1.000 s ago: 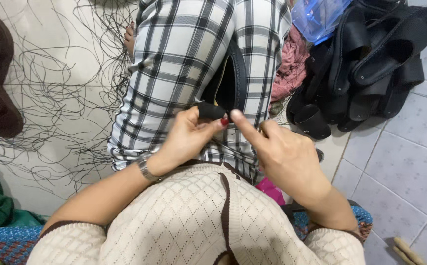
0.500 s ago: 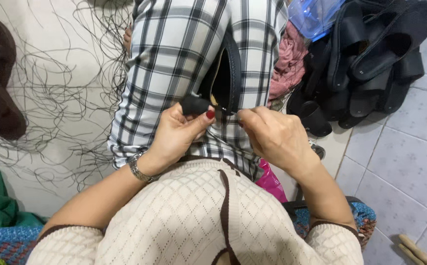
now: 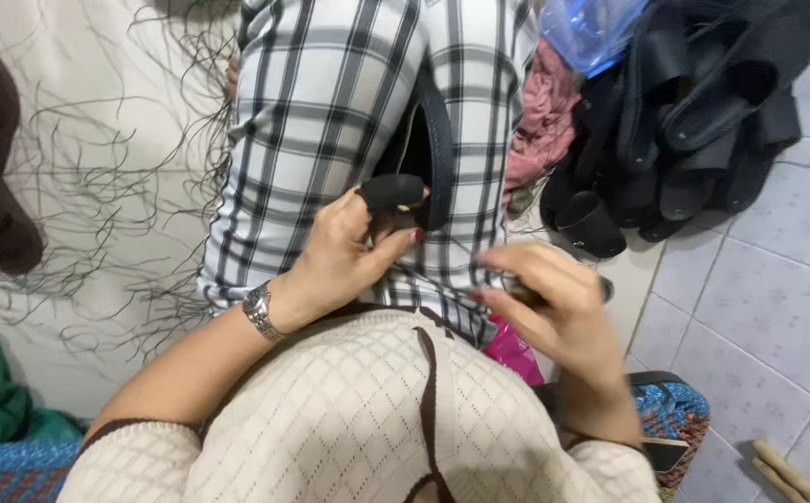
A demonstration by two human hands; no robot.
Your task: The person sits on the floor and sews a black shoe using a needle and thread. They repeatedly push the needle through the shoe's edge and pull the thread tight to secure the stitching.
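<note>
Tiled floor (image 3: pixel 777 307); left hand (image 3: pixel 344 256) grip clenched on black strap piece (image 3: pixel 391 193), right hand (image 3: pixel 554 307) grip unclear.

Location: probably a small home footwear workshop. Indicators: pale tiled floor (image 3: pixel 777 270), a heap of black shoe parts (image 3: pixel 703 102), loose dark threads (image 3: pixel 116 177) scattered over a white sheet (image 3: pixel 70 84).
</note>
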